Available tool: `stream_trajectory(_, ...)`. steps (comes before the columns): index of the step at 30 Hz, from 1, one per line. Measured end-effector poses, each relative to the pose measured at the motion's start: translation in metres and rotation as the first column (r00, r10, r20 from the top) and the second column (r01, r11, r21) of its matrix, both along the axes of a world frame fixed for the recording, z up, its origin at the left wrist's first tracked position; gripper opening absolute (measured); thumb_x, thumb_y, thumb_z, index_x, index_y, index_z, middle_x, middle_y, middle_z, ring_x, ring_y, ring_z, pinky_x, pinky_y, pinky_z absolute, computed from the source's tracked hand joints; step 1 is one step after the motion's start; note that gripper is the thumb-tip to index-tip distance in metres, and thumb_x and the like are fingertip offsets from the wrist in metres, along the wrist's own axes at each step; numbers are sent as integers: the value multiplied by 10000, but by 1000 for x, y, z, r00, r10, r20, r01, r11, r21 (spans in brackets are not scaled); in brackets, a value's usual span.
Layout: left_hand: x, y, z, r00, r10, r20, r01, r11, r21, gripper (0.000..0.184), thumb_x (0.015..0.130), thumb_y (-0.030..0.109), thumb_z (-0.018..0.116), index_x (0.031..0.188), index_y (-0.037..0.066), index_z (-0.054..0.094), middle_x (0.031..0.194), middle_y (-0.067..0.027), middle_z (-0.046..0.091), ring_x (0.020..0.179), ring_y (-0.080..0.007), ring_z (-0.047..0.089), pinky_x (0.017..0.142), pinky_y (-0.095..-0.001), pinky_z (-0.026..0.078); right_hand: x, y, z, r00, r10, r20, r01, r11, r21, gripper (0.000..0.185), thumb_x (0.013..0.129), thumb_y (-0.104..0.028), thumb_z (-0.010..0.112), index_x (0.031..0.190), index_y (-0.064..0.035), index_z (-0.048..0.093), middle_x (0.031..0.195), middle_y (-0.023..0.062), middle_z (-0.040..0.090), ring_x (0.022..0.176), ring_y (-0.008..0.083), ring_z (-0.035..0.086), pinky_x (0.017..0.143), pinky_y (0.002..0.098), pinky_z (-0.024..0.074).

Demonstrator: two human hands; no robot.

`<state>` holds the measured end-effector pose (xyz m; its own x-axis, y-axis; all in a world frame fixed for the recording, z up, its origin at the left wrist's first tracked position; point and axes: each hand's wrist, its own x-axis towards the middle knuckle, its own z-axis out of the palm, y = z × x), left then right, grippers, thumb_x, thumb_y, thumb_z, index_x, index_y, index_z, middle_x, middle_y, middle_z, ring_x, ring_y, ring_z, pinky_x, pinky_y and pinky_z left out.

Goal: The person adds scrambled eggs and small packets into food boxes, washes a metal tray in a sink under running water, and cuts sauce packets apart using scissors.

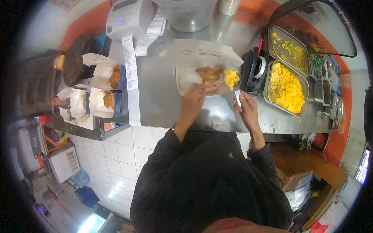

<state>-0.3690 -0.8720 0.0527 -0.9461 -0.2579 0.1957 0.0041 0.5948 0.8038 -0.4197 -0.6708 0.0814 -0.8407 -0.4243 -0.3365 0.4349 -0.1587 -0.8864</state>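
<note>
My right hand (247,108) is wrapped round the handle of a metal spoon (237,96). A heap of yellow food that looks like scrambled egg (231,79) sits on the spoon, at the right side of an open paper meal box (181,86). Inside the box lie brown pieces of fried chicken (210,76) and a white mound that looks like rice (189,79). My left hand (192,101) is over the box's near edge, fingers stretched toward the food and somewhat blurred; I see nothing held in them.
Right of the box stand a black device (250,75) and two metal trays, one full of yellow food (288,90), the other (290,50) partly filled. Several filled boxes (103,102) stand at left. A printer (129,19) trails receipts (131,73). A clear tub (189,17) sits behind.
</note>
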Motion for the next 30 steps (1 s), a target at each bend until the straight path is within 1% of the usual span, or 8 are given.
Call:
stream_trajectory(2,-1,-19,-1,974,216,-73,-218,976,-18,129,803,122,573,918,62,575,860,-80,555,711,-181,528,614,-276,421,-14,-15,-16,990,67,-125,-47,986,163,269,897,-85,430,1133,38,469,721,74,484,546,113,409,523,232,348)
stream_trajectory(4,-5,-40,-4,938,338,-74,-340,940,-9,167,818,154,566,949,50,565,870,-82,552,689,-184,519,617,-278,423,-22,-38,-32,568,436,-698,288,690,664,393,841,13,423,1233,35,398,825,158,473,704,255,491,631,304,411)
stream_trajectory(7,-18,-63,-19,890,455,-41,-443,881,165,243,832,196,565,1020,42,550,906,-77,552,683,-162,493,631,-268,419,-17,-56,-45,606,604,-518,367,366,855,497,802,65,400,1293,1,349,889,210,436,847,346,477,740,352,411)
stream_trajectory(18,3,-70,-35,939,329,96,-322,750,578,312,807,132,607,1083,18,517,995,-87,548,731,-98,529,614,-207,427,-13,13,7,581,50,-812,594,655,466,285,882,-55,389,1133,-3,515,926,158,555,861,247,509,799,362,397)
stream_trajectory(22,17,-71,-39,945,275,175,-323,711,625,243,800,103,612,1006,5,528,946,-63,567,666,-85,542,575,-206,436,-42,101,9,595,25,-804,733,393,555,250,875,-90,423,1072,2,547,980,193,558,923,293,532,800,382,404)
stream_trajectory(24,18,-69,-37,940,271,209,-341,712,614,221,802,102,609,985,4,532,923,-57,574,639,-82,545,563,-211,439,-61,137,-12,801,338,-494,546,-72,835,245,835,-87,471,1050,-17,567,980,204,549,899,325,532,764,394,415)
stream_trajectory(26,17,-64,-32,936,324,140,-341,732,589,188,798,89,604,959,11,543,894,-50,586,587,-80,532,539,-220,431,-61,97,16,593,529,-608,763,-125,635,244,813,-82,490,1034,-24,574,991,208,546,896,335,529,754,398,418)
stream_trajectory(30,21,-60,-21,916,345,203,-400,792,460,155,779,68,606,919,20,561,901,-54,586,577,-91,528,529,-228,426,-58,-25,37,319,547,-774,522,580,625,257,725,-22,505,973,-16,570,1013,190,543,909,334,524,759,396,412)
